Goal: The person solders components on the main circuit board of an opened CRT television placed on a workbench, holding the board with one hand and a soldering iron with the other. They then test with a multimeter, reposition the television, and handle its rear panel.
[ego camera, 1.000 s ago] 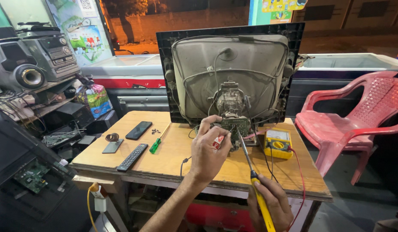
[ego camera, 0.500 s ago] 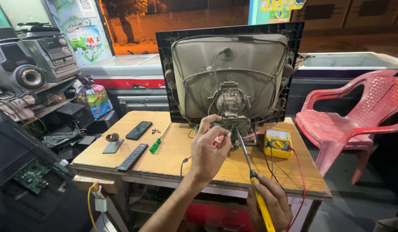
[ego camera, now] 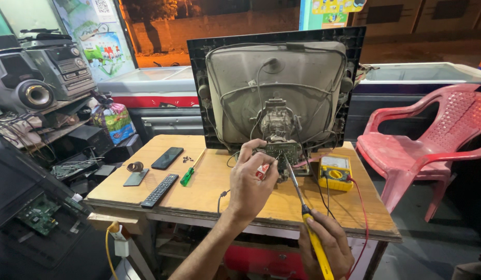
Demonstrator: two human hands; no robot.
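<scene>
We work at the bare back of an old tube television point(ego camera: 276, 83) standing upright on a wooden table point(ego camera: 209, 194). Our right hand point(ego camera: 327, 243) is wrapped shut around the yellow handle of a soldering iron point(ego camera: 303, 207). The iron's long axis runs up and slightly left from that grip, and its tip meets the small green circuit board point(ego camera: 282, 153) on the neck of the picture tube. The board therefore lies ahead of and above the right hand, near the far middle of the table.

Our left hand point(ego camera: 251, 181) is the nearer one: it sits just beside the board, fingers pinched on something small with a red part, which we cannot identify.

To the right of the board rests a yellow multimeter point(ego camera: 334, 172), red and black leads trailing off the table edge. On the left lie a green screwdriver point(ego camera: 188, 175), a black remote point(ego camera: 159, 190), a dark phone point(ego camera: 167, 157) and a few loose screws point(ego camera: 187, 159). No container on the table holds anything. A pink plastic chair point(ego camera: 427, 150) stands to the right, well apart.
</scene>
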